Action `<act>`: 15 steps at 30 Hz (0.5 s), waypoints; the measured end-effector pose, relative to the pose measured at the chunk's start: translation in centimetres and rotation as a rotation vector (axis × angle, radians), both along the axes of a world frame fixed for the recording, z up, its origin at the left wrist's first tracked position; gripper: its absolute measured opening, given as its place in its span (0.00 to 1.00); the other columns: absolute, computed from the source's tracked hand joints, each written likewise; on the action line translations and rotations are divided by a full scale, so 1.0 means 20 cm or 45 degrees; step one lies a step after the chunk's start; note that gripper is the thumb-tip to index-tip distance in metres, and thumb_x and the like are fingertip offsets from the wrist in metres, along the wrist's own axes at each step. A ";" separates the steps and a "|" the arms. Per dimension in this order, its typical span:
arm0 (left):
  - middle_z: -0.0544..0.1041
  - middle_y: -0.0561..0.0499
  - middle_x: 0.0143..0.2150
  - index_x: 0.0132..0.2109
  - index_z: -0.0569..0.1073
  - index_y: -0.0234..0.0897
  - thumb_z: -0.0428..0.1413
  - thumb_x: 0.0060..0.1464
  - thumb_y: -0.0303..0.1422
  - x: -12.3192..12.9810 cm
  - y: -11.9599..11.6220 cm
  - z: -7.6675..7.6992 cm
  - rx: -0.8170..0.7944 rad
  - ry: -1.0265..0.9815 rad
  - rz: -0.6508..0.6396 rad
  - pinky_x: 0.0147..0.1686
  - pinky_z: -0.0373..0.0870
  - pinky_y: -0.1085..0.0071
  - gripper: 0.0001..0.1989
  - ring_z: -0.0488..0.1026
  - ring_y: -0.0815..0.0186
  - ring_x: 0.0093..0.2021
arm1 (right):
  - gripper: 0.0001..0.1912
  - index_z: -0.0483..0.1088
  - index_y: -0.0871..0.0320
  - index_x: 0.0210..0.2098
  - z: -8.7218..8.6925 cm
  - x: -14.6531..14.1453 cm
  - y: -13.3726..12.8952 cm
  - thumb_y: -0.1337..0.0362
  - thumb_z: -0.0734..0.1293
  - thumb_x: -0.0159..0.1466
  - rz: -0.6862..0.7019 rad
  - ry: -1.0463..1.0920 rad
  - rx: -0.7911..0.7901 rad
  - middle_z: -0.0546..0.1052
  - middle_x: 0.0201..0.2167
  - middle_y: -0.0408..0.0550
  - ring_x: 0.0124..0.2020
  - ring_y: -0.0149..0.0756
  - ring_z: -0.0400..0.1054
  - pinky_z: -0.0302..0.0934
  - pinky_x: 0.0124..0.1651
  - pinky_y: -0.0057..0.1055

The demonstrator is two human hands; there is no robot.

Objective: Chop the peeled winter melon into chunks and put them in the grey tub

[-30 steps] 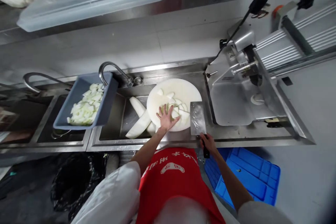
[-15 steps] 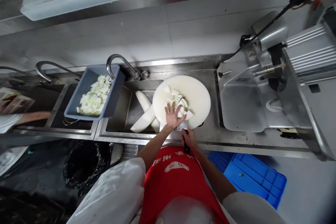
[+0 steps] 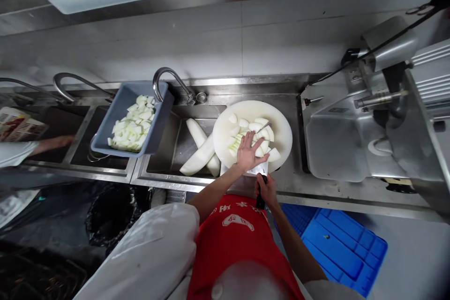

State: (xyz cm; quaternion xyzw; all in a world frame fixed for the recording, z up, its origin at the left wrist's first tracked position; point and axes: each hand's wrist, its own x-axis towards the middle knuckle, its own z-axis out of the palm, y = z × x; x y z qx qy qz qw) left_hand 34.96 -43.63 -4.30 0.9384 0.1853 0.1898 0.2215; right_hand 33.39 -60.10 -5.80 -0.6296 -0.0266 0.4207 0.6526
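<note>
A round white cutting board point(image 3: 225, 124) lies over the steel counter, with several pale cut vegetable pieces point(image 3: 263, 133) on it. My left hand point(image 3: 248, 153), fingers spread, rests on the pieces and over the knife's broad blade. Wrapped round the black handle of the knife point(image 3: 262, 168) is my right hand point(image 3: 268, 190), at the board's near edge. Two long peeled pale vegetables point(image 3: 199, 155) lie crossed in the sink to the left. A grey-blue tub point(image 3: 160, 119) holds many cut pieces point(image 3: 131, 126).
Curved taps point(image 3: 168, 71) stand behind the sinks. A steel slicing machine point(image 3: 333, 145) is on the right. Another person's arm point(image 3: 52, 144) reaches over the left sink beside a basket point(image 3: 33, 127). Below are a black-lined bin point(image 3: 108, 215) and blue crates point(image 3: 344, 243).
The view has shifted, so most things sit further right. On the board the pieces are spread wider, and my left hand has moved with them; my right hand still grips the knife.
</note>
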 end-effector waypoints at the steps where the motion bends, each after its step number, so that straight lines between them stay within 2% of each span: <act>1: 0.56 0.40 0.74 0.64 0.70 0.42 0.60 0.56 0.53 -0.02 0.03 0.03 -0.002 -0.018 -0.009 0.71 0.51 0.44 0.33 0.50 0.44 0.74 | 0.25 0.60 0.51 0.33 0.03 -0.02 0.03 0.39 0.70 0.58 -0.005 -0.016 -0.005 0.64 0.16 0.31 0.11 0.27 0.54 0.55 0.13 0.27; 5: 0.56 0.40 0.73 0.64 0.70 0.42 0.61 0.56 0.52 -0.18 0.23 0.18 0.006 -0.091 0.040 0.72 0.50 0.44 0.34 0.50 0.45 0.74 | 0.27 0.60 0.52 0.33 0.16 -0.13 0.23 0.37 0.70 0.57 0.009 -0.087 -0.010 0.63 0.14 0.31 0.10 0.26 0.54 0.53 0.11 0.25; 8: 0.57 0.41 0.73 0.65 0.69 0.42 0.61 0.56 0.52 -0.41 0.49 0.28 0.012 -0.137 0.184 0.71 0.51 0.44 0.34 0.51 0.45 0.74 | 0.28 0.61 0.52 0.34 0.23 -0.28 0.48 0.36 0.70 0.57 0.153 -0.116 0.028 0.63 0.14 0.30 0.10 0.25 0.54 0.53 0.11 0.24; 12: 0.60 0.41 0.72 0.65 0.69 0.43 0.61 0.57 0.51 -0.84 0.95 0.35 0.014 -0.196 0.450 0.70 0.54 0.43 0.33 0.53 0.44 0.73 | 0.28 0.59 0.52 0.33 0.32 -0.53 0.97 0.36 0.69 0.58 0.427 -0.114 0.088 0.63 0.15 0.30 0.10 0.25 0.55 0.54 0.10 0.24; 15: 0.64 0.41 0.69 0.65 0.69 0.43 0.61 0.58 0.51 -1.18 1.39 0.33 -0.014 -0.242 0.640 0.69 0.56 0.44 0.32 0.55 0.45 0.72 | 0.27 0.57 0.51 0.33 0.41 -0.76 1.44 0.39 0.70 0.56 0.627 -0.122 0.101 0.64 0.15 0.29 0.10 0.25 0.56 0.55 0.11 0.23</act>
